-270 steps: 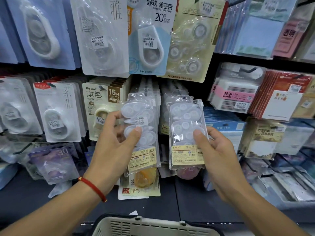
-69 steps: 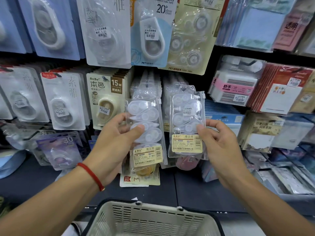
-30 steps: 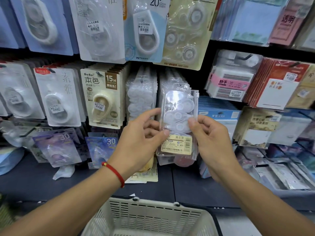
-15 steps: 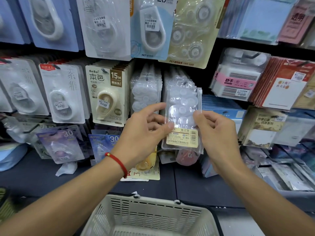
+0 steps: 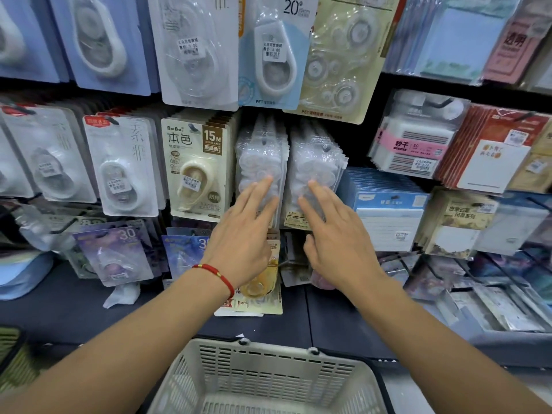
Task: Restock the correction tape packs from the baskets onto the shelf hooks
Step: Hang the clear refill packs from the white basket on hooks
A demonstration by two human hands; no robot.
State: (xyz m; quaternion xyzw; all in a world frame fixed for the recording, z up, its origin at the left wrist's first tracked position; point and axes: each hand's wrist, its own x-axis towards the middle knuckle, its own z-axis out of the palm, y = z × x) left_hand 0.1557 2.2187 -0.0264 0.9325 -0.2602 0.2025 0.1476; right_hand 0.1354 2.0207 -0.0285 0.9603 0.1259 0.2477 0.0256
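While both hands lie flat against the hanging stock, neither one grips anything: the left hand (image 5: pixel 242 234) rests straight fingers on the front of the left row of clear correction tape packs (image 5: pixel 261 165), and the right hand (image 5: pixel 334 237) does the same on the right row of clear correction tape packs (image 5: pixel 318 165), thumbs loose below. The flat contact reads as a push to seat the packs back along their hooks and square the fronts, not a hold. Both rows hang side by side in the middle tier, touching or nearly so, with yellow labels showing just beneath the fingers. Immediately left hangs the beige 15M carded tape (image 5: pixel 197 165); to the right sit pink-banded note blocks (image 5: pixel 415 141) and blue note pads (image 5: pixel 388 201). Larger blister cards (image 5: pixel 271 52) hang on the tier above. Below the arms stands a slatted grey basket (image 5: pixel 268 375); the visible part of its interior shows no packs, though the bottom is cut off. Judged from this, the two rows appear stocked and are being tidied.
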